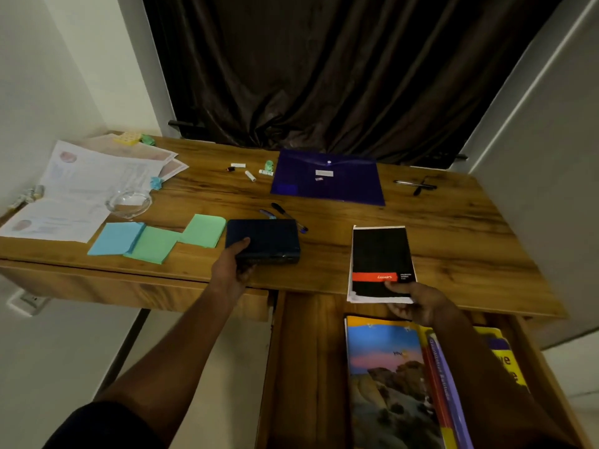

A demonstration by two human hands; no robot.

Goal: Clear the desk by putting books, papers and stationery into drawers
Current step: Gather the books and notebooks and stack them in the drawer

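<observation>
My left hand [234, 264] grips the near left corner of a thick dark blue book [264, 238] lying near the front edge of the wooden desk [437, 241]. My right hand [413, 303] pinches the near edge of a black notebook with a red band [380, 257], which overhangs the desk's front edge. Below it the right drawer [304, 367] stands pulled out, with a landscape-cover book [385, 380] and other books inside, partly hidden by my right forearm.
Blue and green paper pads [152, 239] lie left of the blue book. Printed papers [90, 183] and a glass dish [129, 202] are at far left. A purple folder [327, 178], pens [285, 212], small erasers [249, 171] and dark pens [416, 185] lie further back. A curtain hangs behind.
</observation>
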